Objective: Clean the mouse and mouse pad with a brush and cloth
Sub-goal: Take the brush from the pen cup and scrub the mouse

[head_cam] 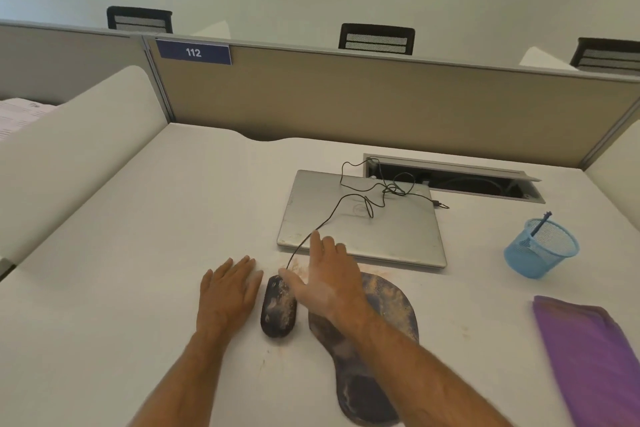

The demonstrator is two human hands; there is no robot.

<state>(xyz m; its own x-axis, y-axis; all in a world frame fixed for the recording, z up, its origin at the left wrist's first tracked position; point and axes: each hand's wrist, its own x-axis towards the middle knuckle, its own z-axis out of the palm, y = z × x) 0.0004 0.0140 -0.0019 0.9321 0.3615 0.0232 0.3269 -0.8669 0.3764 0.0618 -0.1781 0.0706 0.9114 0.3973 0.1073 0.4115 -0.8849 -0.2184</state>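
1. Left hand (228,291): flat on the desk (121,288), fingers straight, just left of the mouse (278,308).
2. Right hand (329,279): fingers spread, holding nothing, over the mouse pad's (391,308) upper edge; thumb touching or just above the mouse.
3. Mouse and pad: side by side, both dusted with tan powder.
4. Purple cloth (592,357): far right.
5. Brush (540,225): standing in the blue mesh cup (540,253).
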